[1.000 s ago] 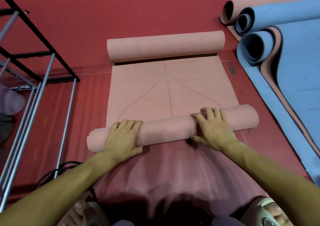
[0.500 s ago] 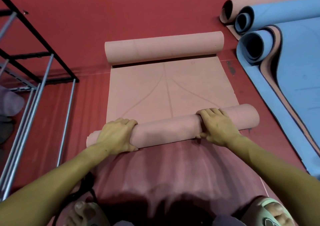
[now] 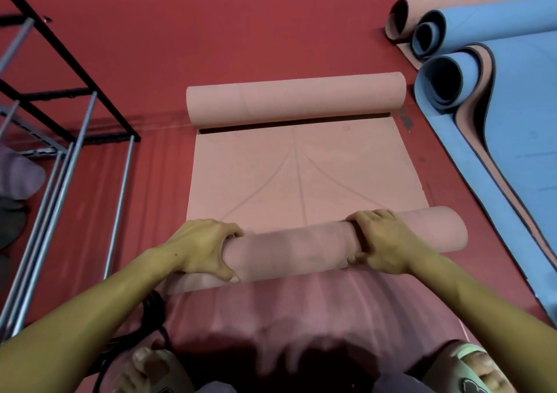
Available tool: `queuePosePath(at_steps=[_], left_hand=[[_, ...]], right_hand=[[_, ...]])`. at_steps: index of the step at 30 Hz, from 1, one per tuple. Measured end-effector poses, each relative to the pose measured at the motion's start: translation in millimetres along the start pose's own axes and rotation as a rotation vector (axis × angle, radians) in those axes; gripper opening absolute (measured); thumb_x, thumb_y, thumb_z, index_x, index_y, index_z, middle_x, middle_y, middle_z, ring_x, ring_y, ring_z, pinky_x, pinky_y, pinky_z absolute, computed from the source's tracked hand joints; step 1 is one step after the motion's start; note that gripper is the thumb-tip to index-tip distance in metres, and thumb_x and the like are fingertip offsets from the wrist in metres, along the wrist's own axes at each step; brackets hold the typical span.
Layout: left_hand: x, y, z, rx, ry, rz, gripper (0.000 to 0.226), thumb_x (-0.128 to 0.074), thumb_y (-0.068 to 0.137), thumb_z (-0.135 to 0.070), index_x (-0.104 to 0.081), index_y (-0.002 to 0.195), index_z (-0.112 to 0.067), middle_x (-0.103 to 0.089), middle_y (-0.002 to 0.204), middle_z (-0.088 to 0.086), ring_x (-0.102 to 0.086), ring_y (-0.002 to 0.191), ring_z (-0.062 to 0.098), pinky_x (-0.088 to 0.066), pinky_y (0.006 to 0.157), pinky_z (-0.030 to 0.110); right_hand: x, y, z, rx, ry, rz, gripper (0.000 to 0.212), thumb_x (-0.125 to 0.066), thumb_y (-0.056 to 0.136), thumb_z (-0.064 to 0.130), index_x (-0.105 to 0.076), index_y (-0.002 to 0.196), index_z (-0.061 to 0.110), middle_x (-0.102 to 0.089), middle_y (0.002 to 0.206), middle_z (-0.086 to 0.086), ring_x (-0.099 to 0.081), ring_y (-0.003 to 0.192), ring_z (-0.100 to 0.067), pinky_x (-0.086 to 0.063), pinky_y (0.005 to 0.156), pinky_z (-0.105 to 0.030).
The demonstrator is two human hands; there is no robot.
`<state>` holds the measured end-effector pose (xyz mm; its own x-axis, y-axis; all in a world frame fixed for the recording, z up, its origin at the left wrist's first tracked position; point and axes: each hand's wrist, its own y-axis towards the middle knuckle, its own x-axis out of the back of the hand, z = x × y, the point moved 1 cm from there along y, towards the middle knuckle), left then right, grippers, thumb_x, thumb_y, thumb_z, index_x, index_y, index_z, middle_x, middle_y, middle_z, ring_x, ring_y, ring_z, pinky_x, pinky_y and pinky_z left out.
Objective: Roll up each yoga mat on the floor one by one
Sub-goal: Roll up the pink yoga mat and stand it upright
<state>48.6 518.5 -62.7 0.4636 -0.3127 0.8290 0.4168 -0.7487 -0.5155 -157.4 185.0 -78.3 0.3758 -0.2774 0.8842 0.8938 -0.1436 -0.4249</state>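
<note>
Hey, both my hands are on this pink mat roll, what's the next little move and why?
Probably push the near roll forward another turn. Left hand and right hand both grip it, and a flat stretch of pink mat lies between it and the far curled end. Its left end sits nearer you, so lead slightly with the left.

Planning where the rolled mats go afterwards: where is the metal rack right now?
In the head view the metal rack stands at the far left on the red floor, left of the pink mat.
</note>
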Motion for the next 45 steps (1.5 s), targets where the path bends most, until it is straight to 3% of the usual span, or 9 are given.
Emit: queuePosePath(at_steps=[7,13,17,22,27,31,38,42,45], left_hand=[[-12.4,-6.6,0.6,-0.072,-0.179,0.181,0.076,-0.084,0.051,-0.081,-0.058,0.116,-0.051,-0.068,0.097,-0.024,-0.063,0.089,0.001,-0.054,0.088,0.034],[-12.3,-7.9,1.6,-0.056,-0.204,0.183,0.082,-0.083,0.051,-0.083,-0.055,0.125,-0.058,-0.067,0.106,-0.031,-0.063,0.098,-0.002,-0.053,0.093,0.033],[-12.6,-11.8,4.3,-0.037,-0.218,0.153,0.095,-0.080,0.055,-0.085,-0.045,0.140,-0.062,-0.048,0.125,-0.054,-0.049,0.118,-0.014,-0.039,0.098,0.024],[-10.4,-12.3,9.9,-0.030,-0.198,0.064,0.096,-0.074,0.059,-0.089,-0.044,0.145,-0.059,-0.049,0.139,-0.042,-0.047,0.127,-0.010,-0.044,0.106,0.035],[-5.0,-5.3,30.7,0.015,-0.225,-0.146,0.077,-0.067,0.063,-0.093,-0.054,0.130,-0.059,-0.058,0.128,-0.038,-0.057,0.117,-0.011,-0.052,0.096,0.030],[-3.1,-0.6,33.8,0.017,-0.255,-0.249,0.063,-0.075,0.075,-0.076,-0.058,0.132,-0.053,-0.058,0.124,-0.035,-0.057,0.110,-0.013,-0.055,0.090,0.035],[-7.3,-3.4,11.3,-0.088,-0.128,-0.330,0.046,-0.065,0.096,-0.033,-0.061,0.130,-0.065,-0.057,0.117,-0.031,-0.055,0.110,0.000,-0.043,0.069,0.021],[-11.1,-10.0,-5.5,-0.007,-0.054,-0.426,0.044,-0.047,0.083,-0.054,-0.072,0.118,-0.059,-0.063,0.111,-0.027,-0.062,0.099,0.006,-0.042,0.064,0.024],[-10.1,-8.4,-15.6,0.064,0.005,-0.425,0.053,-0.045,0.078,-0.073,-0.071,0.121,-0.056,-0.063,0.113,-0.026,-0.062,0.100,0.007,-0.048,0.075,0.033]], right_hand=[[-6.6,-12.5,6.2,-0.012,0.024,0.200,0.102,-0.049,0.056,0.083,-0.046,0.145,0.034,-0.060,0.138,0.007,-0.054,0.126,-0.024,-0.038,0.110,-0.045],[4.9,-5.2,12.0,-0.033,0.042,0.289,0.104,-0.050,0.052,0.079,-0.042,0.148,0.041,-0.060,0.137,0.007,-0.053,0.125,-0.030,-0.039,0.109,-0.048],[-0.9,-3.7,5.8,-0.066,0.116,0.210,0.095,-0.066,0.056,0.076,-0.035,0.141,0.048,-0.054,0.136,0.010,-0.049,0.127,-0.028,-0.035,0.112,-0.046],[15.9,-4.2,23.4,-0.175,0.000,0.091,0.082,-0.085,0.073,0.055,-0.040,0.139,0.038,-0.045,0.130,0.000,-0.038,0.124,-0.029,-0.040,0.103,-0.042],[22.8,-1.3,30.5,-0.230,-0.023,-0.078,0.046,-0.066,0.092,0.062,-0.054,0.127,0.036,-0.052,0.126,0.002,-0.045,0.119,-0.028,-0.046,0.093,-0.043],[18.0,-1.5,33.2,-0.172,-0.082,-0.204,0.037,-0.043,0.102,0.061,-0.057,0.124,0.035,-0.058,0.125,0.006,-0.050,0.115,-0.026,-0.050,0.087,-0.043],[8.8,-3.7,28.8,-0.139,-0.064,-0.258,0.082,-0.017,0.090,0.086,-0.069,0.128,0.034,-0.063,0.124,-0.003,-0.050,0.106,-0.032,-0.048,0.097,-0.043],[13.1,-12.4,39.2,-0.161,-0.041,-0.274,0.092,-0.014,0.083,0.096,-0.065,0.131,0.036,-0.054,0.121,-0.001,-0.042,0.105,-0.026,-0.048,0.098,-0.042],[11.3,-15.2,38.1,-0.134,-0.075,-0.268,0.101,-0.007,0.081,0.097,-0.054,0.145,0.034,-0.052,0.131,-0.001,-0.042,0.111,-0.026,-0.046,0.101,-0.042]])
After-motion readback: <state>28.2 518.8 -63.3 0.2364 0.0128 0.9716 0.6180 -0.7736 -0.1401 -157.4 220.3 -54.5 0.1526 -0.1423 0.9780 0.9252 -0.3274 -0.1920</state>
